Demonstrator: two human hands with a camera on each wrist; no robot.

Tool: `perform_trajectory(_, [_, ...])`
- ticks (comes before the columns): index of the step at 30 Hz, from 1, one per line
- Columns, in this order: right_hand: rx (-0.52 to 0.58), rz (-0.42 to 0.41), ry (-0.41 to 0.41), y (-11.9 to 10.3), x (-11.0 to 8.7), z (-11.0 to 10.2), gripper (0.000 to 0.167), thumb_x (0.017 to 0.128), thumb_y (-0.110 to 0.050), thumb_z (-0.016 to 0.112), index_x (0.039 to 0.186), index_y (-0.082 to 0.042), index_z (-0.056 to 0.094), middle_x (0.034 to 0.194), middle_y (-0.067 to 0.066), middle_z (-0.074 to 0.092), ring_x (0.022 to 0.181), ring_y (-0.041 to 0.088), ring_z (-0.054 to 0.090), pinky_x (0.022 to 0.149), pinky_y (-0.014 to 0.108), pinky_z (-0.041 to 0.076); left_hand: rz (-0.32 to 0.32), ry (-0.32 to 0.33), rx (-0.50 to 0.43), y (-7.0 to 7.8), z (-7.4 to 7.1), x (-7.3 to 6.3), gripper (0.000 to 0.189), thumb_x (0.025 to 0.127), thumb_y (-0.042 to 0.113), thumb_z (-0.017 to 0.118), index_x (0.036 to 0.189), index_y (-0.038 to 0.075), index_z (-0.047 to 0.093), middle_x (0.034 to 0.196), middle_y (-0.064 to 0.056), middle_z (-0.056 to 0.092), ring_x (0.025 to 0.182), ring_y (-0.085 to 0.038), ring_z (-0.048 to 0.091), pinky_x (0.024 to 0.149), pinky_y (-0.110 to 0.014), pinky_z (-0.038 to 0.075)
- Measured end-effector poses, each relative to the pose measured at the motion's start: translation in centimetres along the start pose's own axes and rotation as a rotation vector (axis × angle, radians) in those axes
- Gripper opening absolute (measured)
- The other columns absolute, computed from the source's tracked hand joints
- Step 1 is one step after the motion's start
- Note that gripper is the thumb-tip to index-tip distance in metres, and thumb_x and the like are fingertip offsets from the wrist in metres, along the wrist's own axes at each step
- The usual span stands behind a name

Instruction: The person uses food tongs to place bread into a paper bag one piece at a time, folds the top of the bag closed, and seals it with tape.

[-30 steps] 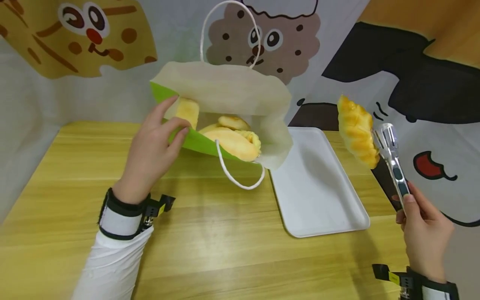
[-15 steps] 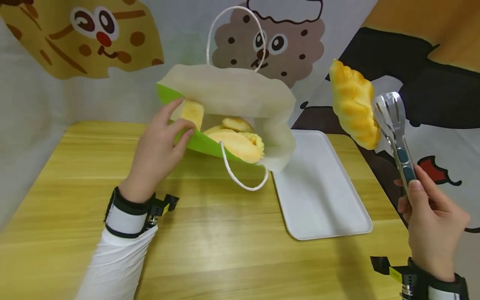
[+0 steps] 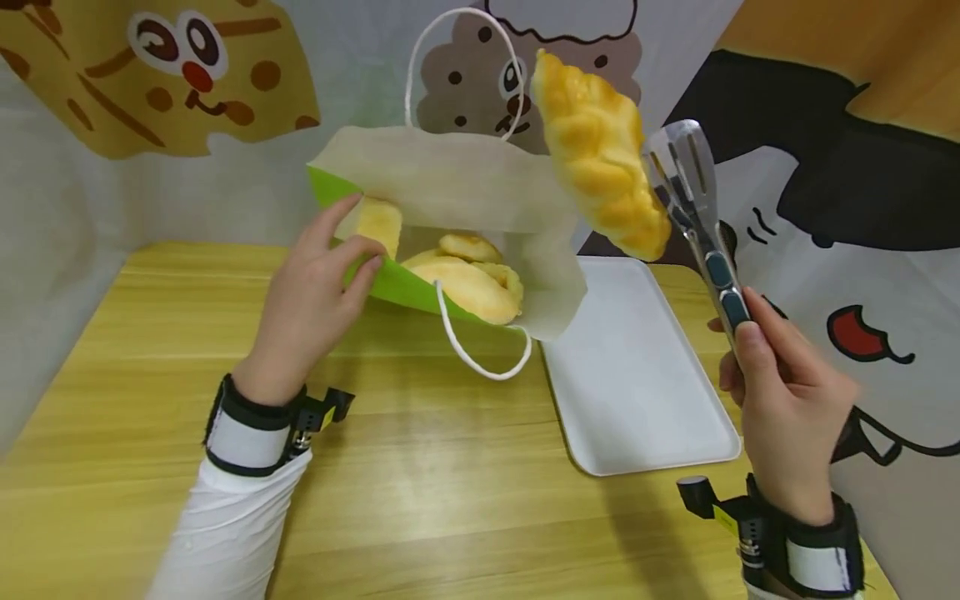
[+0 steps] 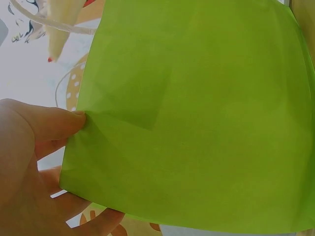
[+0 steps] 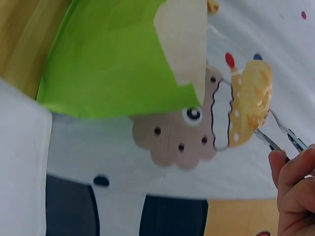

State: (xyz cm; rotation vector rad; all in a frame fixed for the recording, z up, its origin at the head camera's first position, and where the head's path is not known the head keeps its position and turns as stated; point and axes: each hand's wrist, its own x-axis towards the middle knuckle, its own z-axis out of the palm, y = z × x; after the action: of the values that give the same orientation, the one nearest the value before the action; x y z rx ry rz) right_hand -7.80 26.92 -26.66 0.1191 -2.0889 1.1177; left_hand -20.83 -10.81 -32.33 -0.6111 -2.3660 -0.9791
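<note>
A green paper bag (image 3: 408, 287) with a pale inside and white cord handles stands with its mouth toward me, several breads (image 3: 468, 287) inside. My left hand (image 3: 311, 287) pinches the bag's rim at its left corner, thumb on the green outside in the left wrist view. Metal tongs (image 3: 701, 208) are gripped in my right hand (image 3: 787, 392). Between their tips is a golden braided bread (image 3: 600, 154), raised above the bag's right side. In the right wrist view the same bread (image 5: 257, 93) hangs in the air, apart from the bag (image 5: 118, 59).
A white tray (image 3: 645, 383) with nothing on it lies right of the bag on the wooden table (image 3: 450, 500). Behind the table hangs a cloth (image 3: 247, 192) printed with cartoon foods. The bag's front handle (image 3: 480, 367) droops over its front side.
My right hand has carried the tongs and the braided bread up and to the left, from right of the tray toward the bag. The left hand has stayed at the bag's rim.
</note>
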Motion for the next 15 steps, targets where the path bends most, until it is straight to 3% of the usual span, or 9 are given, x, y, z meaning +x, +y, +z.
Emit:
perform_trajectory(2, [0.042, -0.019, -0.015, -0.3, 0.0, 0.9, 0.031, 0.097, 0.008, 0.056, 0.126, 0.006, 0.065, 0.095, -0.004, 0.073, 0.054, 0.006, 0.047, 0.051, 0.012, 0.040, -0.003, -0.002, 0.003, 0.0, 0.0, 0.0, 0.013, 0.096, 0.007, 0.066, 0.103, -0.002, 0.072, 0.154, -0.018, 0.044, 0.139, -0.040, 0.044, 0.111, -0.056, 0.042])
perform_trajectory(10, [0.036, -0.072, -0.092, -0.3, -0.6, 4.1, 0.033, 0.095, 0.010, 0.056, 0.126, 0.004, 0.066, 0.094, -0.007, 0.072, 0.055, 0.005, 0.047, 0.047, 0.017, 0.036, 0.003, -0.006, -0.005, -0.1, 0.0, 0.1, 0.014, 0.096, 0.008, 0.065, 0.104, -0.002, 0.073, 0.155, -0.018, 0.043, 0.142, -0.040, 0.042, 0.117, -0.054, 0.037])
perform_trajectory(15, [0.110, -0.034, -0.128, 0.6, -1.2, 6.1, 0.032, 0.096, 0.008, 0.057, 0.126, 0.001, 0.067, 0.093, -0.003, 0.072, 0.055, 0.007, 0.048, 0.047, 0.018, 0.036, 0.001, -0.007, 0.001, -0.2, -0.1, 0.0, 0.014, 0.096, 0.008, 0.065, 0.104, -0.001, 0.072, 0.154, -0.018, 0.043, 0.141, -0.041, 0.043, 0.116, -0.054, 0.038])
